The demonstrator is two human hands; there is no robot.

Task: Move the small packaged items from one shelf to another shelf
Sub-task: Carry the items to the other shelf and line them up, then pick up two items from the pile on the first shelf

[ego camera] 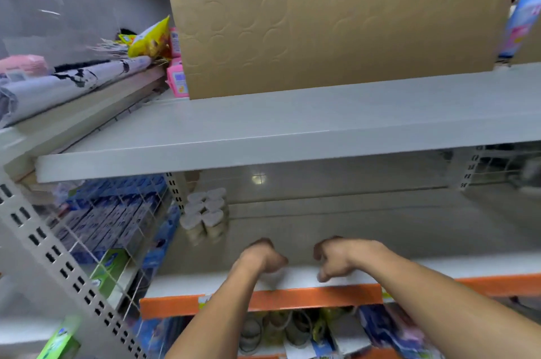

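The small packaged items [205, 213], pale round-topped tubs bundled in a tight block, stand at the back left of the lower shelf [292, 276], close against the perforated upright. They lie up and to the left of both hands, deeper into the shelf. The left hand [262, 256] is the nearer one; the right hand [333, 260] sits beside it, a small gap between them, both over the shelf's front edge above the orange strip [316, 297]. Both hands have their fingers curled downward. Motion blur hides whether anything small is pinched in them, so I cannot tell. The tubs stand upright, lids up, and the block's long axis runs front to back along the shelf's depth, so a reach would probably go forward and leftward, the left hand leading.
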